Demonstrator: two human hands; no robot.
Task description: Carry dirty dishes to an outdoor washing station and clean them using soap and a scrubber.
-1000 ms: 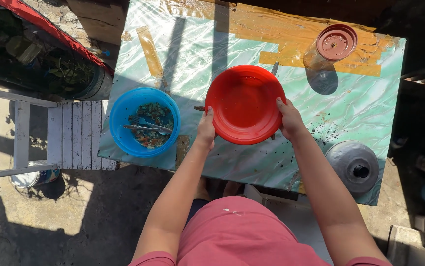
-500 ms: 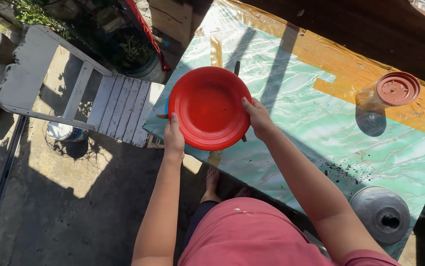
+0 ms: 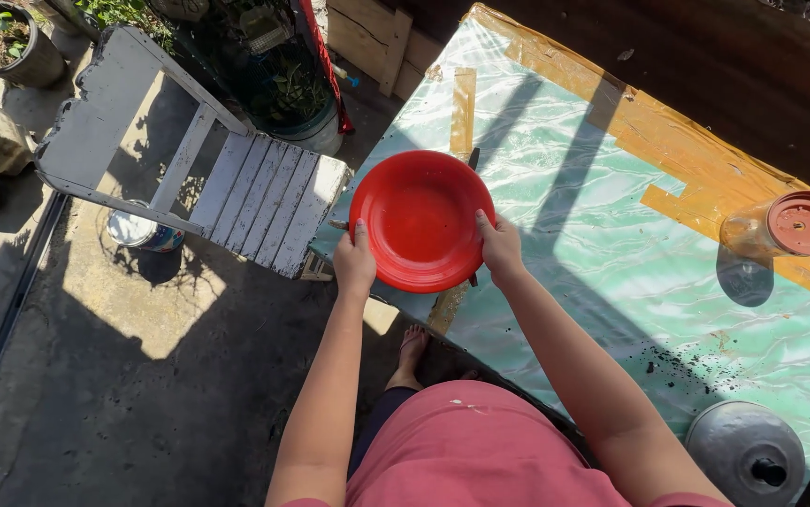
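Note:
A round red plastic plate (image 3: 421,220) is held level over the left end of the table (image 3: 611,244). My left hand (image 3: 355,263) grips its near-left rim and my right hand (image 3: 500,246) grips its near-right rim. The plate looks empty. It covers what lies beneath it; only a dark utensil tip shows at its far rim and another at its left edge. The table wears a shiny green plastic sheet patched with brown tape.
A clear jar with a brown-red lid (image 3: 793,227) stands at the table's right side. A grey metal pot lid (image 3: 746,453) lies at the near right. A white slatted wooden chair (image 3: 236,188) stands left of the table, with potted plants (image 3: 283,84) behind it.
The red plate has been carried left from the table's middle to over the blue bowl of chopped food, which it now hides. The view has swung left too.

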